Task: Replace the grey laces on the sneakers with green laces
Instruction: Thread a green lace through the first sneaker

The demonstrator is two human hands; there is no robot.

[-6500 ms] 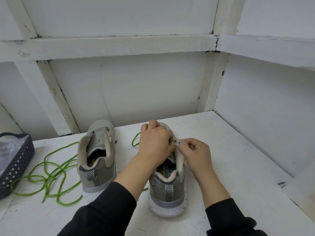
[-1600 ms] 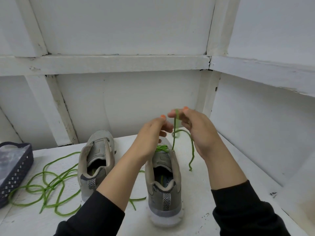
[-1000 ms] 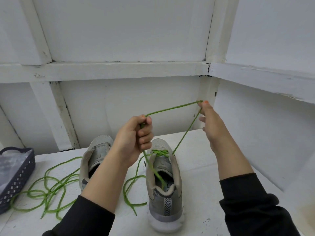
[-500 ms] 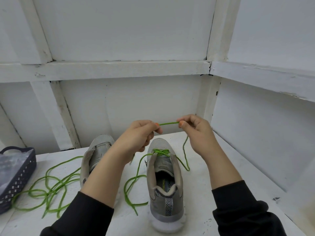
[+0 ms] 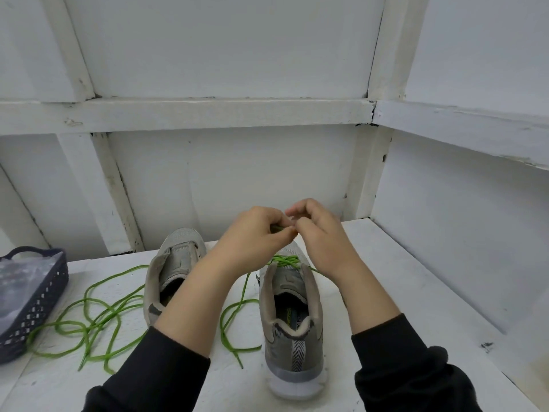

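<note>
The left grip [image 5: 252,233] is curled tight, thumb and forefinger pinching a short stretch of green lace [image 5: 277,228]. The right grip [image 5: 320,233] meets it fingertip to fingertip and looks to pinch the same lace, its other fingers loosely raised. Both hang above the toe end of the right sneaker [image 5: 292,307].

That sneaker stands on the desk [image 5: 401,292] with its long axis running away from the person, heel nearest. The open eyelets therefore lie below the grips and back toward the person. I judge that the next pass goes downward and inward, with either hand about equally near. Only the lowest eyelets carry green crossings, and one tail trails off to the sneaker's left.

The left sneaker [image 5: 178,263] stands just beside it, unlaced. A spare green lace [image 5: 89,316] lies tangled further left, near a dark basket [image 5: 44,298]. No grey lace shows.

The insole print [image 5: 292,318] reads only partly, "Y FO"; the brand is illegible.
</note>
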